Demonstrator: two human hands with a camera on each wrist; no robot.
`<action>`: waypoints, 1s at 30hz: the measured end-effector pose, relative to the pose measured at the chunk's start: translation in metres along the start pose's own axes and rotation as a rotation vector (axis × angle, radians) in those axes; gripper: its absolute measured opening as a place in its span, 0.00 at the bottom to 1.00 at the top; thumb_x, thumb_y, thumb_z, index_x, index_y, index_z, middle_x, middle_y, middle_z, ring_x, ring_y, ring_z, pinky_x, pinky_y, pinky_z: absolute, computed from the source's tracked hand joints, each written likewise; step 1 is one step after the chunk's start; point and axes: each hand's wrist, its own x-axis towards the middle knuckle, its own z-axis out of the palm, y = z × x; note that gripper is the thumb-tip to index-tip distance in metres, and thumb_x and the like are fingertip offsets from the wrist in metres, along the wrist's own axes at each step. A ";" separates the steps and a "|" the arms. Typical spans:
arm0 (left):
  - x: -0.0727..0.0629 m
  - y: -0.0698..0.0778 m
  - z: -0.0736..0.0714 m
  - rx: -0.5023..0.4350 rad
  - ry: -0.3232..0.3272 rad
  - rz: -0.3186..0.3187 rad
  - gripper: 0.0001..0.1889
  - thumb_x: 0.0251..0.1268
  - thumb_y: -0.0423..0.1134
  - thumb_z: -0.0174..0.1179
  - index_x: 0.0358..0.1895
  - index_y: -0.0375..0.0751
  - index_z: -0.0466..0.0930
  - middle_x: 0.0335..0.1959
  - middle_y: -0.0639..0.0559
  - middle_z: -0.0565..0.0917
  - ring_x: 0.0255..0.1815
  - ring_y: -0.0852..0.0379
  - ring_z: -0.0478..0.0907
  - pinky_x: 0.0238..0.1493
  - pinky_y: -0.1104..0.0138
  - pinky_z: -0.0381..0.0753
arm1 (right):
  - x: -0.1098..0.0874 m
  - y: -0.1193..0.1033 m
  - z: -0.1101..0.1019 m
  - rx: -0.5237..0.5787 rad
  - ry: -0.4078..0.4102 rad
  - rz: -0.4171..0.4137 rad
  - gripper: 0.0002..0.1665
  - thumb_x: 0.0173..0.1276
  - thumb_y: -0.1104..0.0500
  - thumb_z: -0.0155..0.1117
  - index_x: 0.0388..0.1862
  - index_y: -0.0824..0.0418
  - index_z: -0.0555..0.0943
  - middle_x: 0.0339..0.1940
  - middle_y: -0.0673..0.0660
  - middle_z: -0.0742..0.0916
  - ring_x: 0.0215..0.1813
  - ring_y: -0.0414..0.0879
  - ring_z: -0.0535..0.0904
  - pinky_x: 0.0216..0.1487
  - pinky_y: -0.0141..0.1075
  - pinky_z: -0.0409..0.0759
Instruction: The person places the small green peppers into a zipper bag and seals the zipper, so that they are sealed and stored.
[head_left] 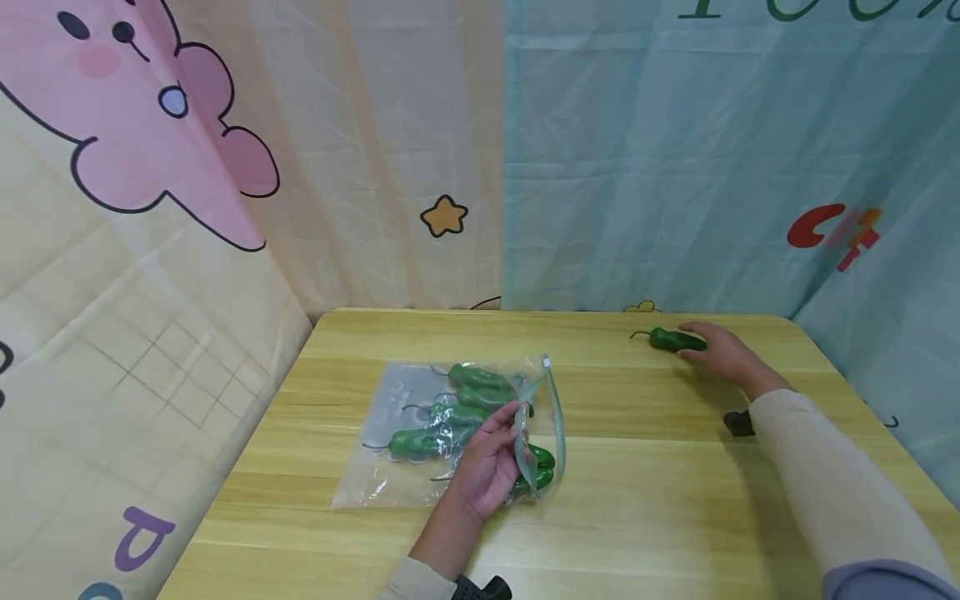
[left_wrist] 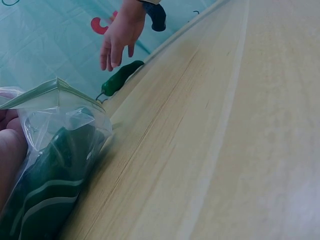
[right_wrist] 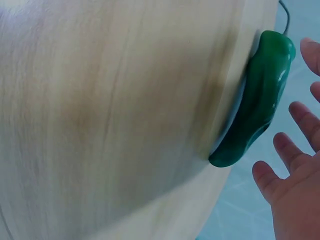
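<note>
A clear zip-top bag (head_left: 367, 483) lies on the table with several green peppers (head_left: 420, 443) inside, its mouth facing right. My left hand (head_left: 487, 467) holds the bag by its upper lip, so the mouth gapes. In the left wrist view, part of that hand (left_wrist: 11, 145) shows at the left edge, beside the plastic. One loose green pepper (head_left: 672, 339) with a thin curved stem lies near the far right of the table. Over its blunt end reaches my right hand (head_left: 723, 354). The right wrist view shows those fingers (right_wrist: 287, 150) spread beside the pepper (right_wrist: 257, 100), apart from it.
The light wooden table (head_left: 637, 517) ends at a printed curtain (head_left: 652, 167) along its back. Another curtain (head_left: 150, 333) hangs on the left side. A black strap or device (head_left: 738, 423) shows under my right wrist, and another (head_left: 483, 588) at my left wrist.
</note>
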 end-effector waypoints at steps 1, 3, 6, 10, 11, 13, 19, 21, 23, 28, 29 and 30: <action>0.000 0.000 0.000 0.000 0.000 0.001 0.19 0.74 0.23 0.41 0.52 0.46 0.79 0.53 0.52 0.75 0.39 0.63 0.76 0.40 0.70 0.80 | 0.000 0.001 0.000 0.001 -0.010 0.003 0.35 0.74 0.58 0.60 0.72 0.75 0.62 0.70 0.79 0.63 0.70 0.76 0.56 0.66 0.68 0.57; 0.000 0.000 0.000 0.001 -0.003 0.002 0.19 0.74 0.23 0.41 0.52 0.46 0.79 0.53 0.52 0.75 0.39 0.63 0.76 0.40 0.71 0.79 | 0.000 0.003 0.001 0.004 -0.024 0.009 0.37 0.74 0.57 0.60 0.73 0.76 0.59 0.71 0.80 0.62 0.70 0.76 0.55 0.66 0.68 0.56; -0.001 0.000 0.000 0.003 -0.009 0.004 0.19 0.73 0.24 0.42 0.52 0.46 0.79 0.53 0.52 0.75 0.39 0.63 0.76 0.40 0.71 0.79 | 0.001 0.006 0.003 0.015 -0.029 0.012 0.38 0.74 0.57 0.59 0.73 0.76 0.58 0.71 0.80 0.61 0.70 0.76 0.55 0.66 0.68 0.57; -0.001 -0.001 0.000 0.000 -0.009 0.001 0.19 0.73 0.24 0.42 0.52 0.46 0.79 0.53 0.53 0.75 0.40 0.63 0.76 0.40 0.71 0.79 | 0.001 0.009 0.005 0.026 -0.027 0.015 0.37 0.75 0.58 0.59 0.73 0.77 0.58 0.70 0.81 0.62 0.69 0.76 0.57 0.65 0.67 0.58; -0.001 -0.001 0.000 -0.001 -0.007 0.000 0.18 0.73 0.24 0.42 0.52 0.46 0.79 0.53 0.52 0.75 0.40 0.63 0.76 0.40 0.71 0.79 | 0.000 0.009 0.005 0.028 -0.026 0.015 0.37 0.75 0.58 0.58 0.72 0.77 0.59 0.70 0.81 0.62 0.69 0.76 0.57 0.65 0.67 0.59; -0.001 -0.001 -0.001 -0.001 -0.005 0.000 0.18 0.73 0.24 0.42 0.52 0.46 0.79 0.53 0.53 0.75 0.40 0.63 0.76 0.40 0.71 0.79 | 0.000 0.009 0.006 0.024 -0.021 0.013 0.36 0.75 0.58 0.58 0.72 0.76 0.59 0.70 0.81 0.62 0.69 0.76 0.58 0.65 0.67 0.59; 0.000 -0.001 -0.001 0.001 -0.006 0.002 0.18 0.74 0.24 0.42 0.52 0.46 0.78 0.53 0.52 0.75 0.40 0.63 0.76 0.40 0.70 0.80 | -0.001 0.005 0.007 0.022 -0.020 0.005 0.32 0.75 0.60 0.57 0.71 0.76 0.62 0.70 0.80 0.62 0.69 0.77 0.57 0.65 0.68 0.59; 0.000 -0.001 -0.001 0.002 -0.007 0.003 0.18 0.74 0.24 0.42 0.53 0.46 0.78 0.53 0.52 0.75 0.40 0.63 0.76 0.40 0.70 0.80 | -0.001 0.005 0.007 0.023 -0.019 0.006 0.31 0.74 0.61 0.57 0.70 0.76 0.63 0.70 0.80 0.62 0.68 0.77 0.57 0.64 0.68 0.59; -0.001 -0.001 -0.001 0.005 -0.007 0.003 0.19 0.74 0.24 0.41 0.52 0.46 0.78 0.53 0.52 0.75 0.40 0.63 0.76 0.40 0.71 0.80 | -0.001 0.005 0.008 0.023 -0.016 0.004 0.30 0.74 0.62 0.57 0.69 0.76 0.63 0.70 0.80 0.62 0.68 0.77 0.58 0.64 0.68 0.60; -0.001 -0.001 -0.001 0.004 -0.004 0.003 0.19 0.74 0.24 0.41 0.52 0.47 0.79 0.53 0.52 0.75 0.39 0.63 0.76 0.40 0.70 0.79 | -0.003 0.004 0.008 0.015 -0.006 -0.013 0.27 0.74 0.65 0.55 0.67 0.77 0.66 0.68 0.80 0.64 0.67 0.77 0.60 0.64 0.67 0.61; -0.001 -0.001 -0.001 0.004 -0.004 0.003 0.19 0.74 0.24 0.41 0.52 0.46 0.79 0.53 0.52 0.75 0.39 0.63 0.76 0.40 0.70 0.79 | -0.003 0.004 0.008 0.011 -0.004 -0.017 0.26 0.73 0.65 0.55 0.66 0.77 0.67 0.68 0.80 0.64 0.67 0.77 0.60 0.63 0.67 0.61; -0.001 -0.001 -0.001 0.004 -0.003 0.003 0.19 0.74 0.24 0.41 0.52 0.46 0.79 0.53 0.52 0.75 0.39 0.63 0.76 0.40 0.70 0.79 | -0.003 0.004 0.008 0.008 -0.002 -0.021 0.25 0.73 0.66 0.55 0.66 0.77 0.67 0.67 0.80 0.64 0.66 0.77 0.60 0.63 0.67 0.62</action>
